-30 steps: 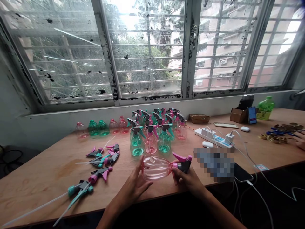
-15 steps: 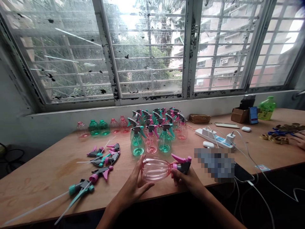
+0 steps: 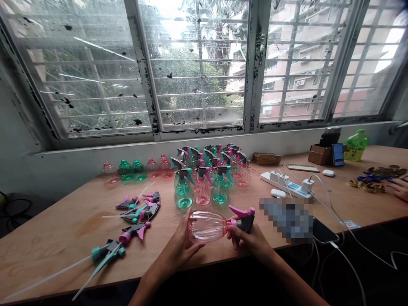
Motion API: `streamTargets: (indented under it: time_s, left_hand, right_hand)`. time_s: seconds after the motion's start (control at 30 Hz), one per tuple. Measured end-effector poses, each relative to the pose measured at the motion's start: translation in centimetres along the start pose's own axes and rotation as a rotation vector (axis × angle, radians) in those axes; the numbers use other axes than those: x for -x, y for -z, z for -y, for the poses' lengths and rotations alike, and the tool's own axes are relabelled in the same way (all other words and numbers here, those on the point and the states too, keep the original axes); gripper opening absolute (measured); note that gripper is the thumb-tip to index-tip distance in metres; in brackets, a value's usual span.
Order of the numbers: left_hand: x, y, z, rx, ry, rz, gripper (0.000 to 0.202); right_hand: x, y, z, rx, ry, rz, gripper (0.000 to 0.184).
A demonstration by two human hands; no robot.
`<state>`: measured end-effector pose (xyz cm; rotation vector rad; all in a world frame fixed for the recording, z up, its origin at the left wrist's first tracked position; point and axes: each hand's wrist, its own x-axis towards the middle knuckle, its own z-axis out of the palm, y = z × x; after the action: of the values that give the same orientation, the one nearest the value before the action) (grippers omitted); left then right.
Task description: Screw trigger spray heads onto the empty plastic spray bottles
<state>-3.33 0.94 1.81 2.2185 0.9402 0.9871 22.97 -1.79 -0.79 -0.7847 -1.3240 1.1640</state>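
I hold a clear pink spray bottle (image 3: 207,226) on its side just above the wooden table (image 3: 63,229). My left hand (image 3: 178,250) cups the bottle's round base, fingers curled around it. My right hand (image 3: 247,240) grips the neck at the pink collar, beside the grey and pink trigger head (image 3: 244,216). Behind it stand several finished pink and green spray bottles (image 3: 204,178). Capless bottles (image 3: 137,170) line the wall to the left.
Loose trigger heads with dip tubes (image 3: 137,210) lie left of my hands, more (image 3: 105,253) near the front edge. A power strip (image 3: 288,182) with cables, a dark phone (image 3: 323,231) and a blurred patch sit right. Another person's hand (image 3: 400,187) rests at far right by scissors.
My right hand's fingers have shifted slightly on the bottle's neck; the bottle sits a little lower and stays between both hands.
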Motion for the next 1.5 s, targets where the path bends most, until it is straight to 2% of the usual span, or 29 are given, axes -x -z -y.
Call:
streamTargets:
  time_s: [0.1, 0.23, 0.47, 0.63, 0.73, 0.8, 0.9, 1.1, 1.27, 1.5]
  left_hand:
    - [0.0, 0.0, 0.3, -0.020, -0.013, -0.008, 0.099]
    - [0.1, 0.3, -0.2, 0.019, 0.042, 0.045, 0.104]
    - [0.1, 0.2, -0.4, 0.030, 0.000, 0.014, 0.097]
    - [0.3, 0.2, -0.1, 0.128, 0.072, 0.072, 0.103]
    - [0.4, 0.6, -0.7, 0.164, 0.064, 0.083, 0.095]
    - [0.3, 0.8, -1.1, 0.158, 0.051, 0.079, 0.091]
    - [0.2, 0.8, -1.4, 0.110, 0.053, 0.071, 0.094]
    - [0.4, 0.1, -0.9, 0.163, 0.093, 0.063, 0.094]
    - [0.5, 0.2, -0.6, 0.147, 0.078, 0.069, 0.103]
    - [0.4, 0.4, -0.6, 0.093, 0.074, 0.065, 0.095]
  right_hand:
    - [0.1, 0.0, 0.1, 0.013, -0.017, -0.015, 0.032]
    - [0.1, -0.1, 0.3, -0.034, -0.020, -0.036, 0.032]
    - [0.0, -0.1, 0.3, -0.074, -0.001, -0.010, 0.029]
    - [0.0, -0.2, 0.3, -0.103, 0.011, -0.037, 0.031]
    - [0.0, -0.2, 0.4, -0.103, 0.005, -0.049, 0.033]
    - [0.0, -0.1, 0.4, -0.105, 0.004, -0.046, 0.034]
    - [-0.1, -0.1, 0.4, -0.131, 0.020, -0.044, 0.034]
    - [-0.1, 0.0, 0.3, -0.160, 0.035, -0.031, 0.032]
    - [0.0, 0.0, 0.3, -0.155, 0.030, -0.022, 0.032]
    - [-0.1, 0.1, 0.0, -0.138, 0.045, -0.025, 0.032]
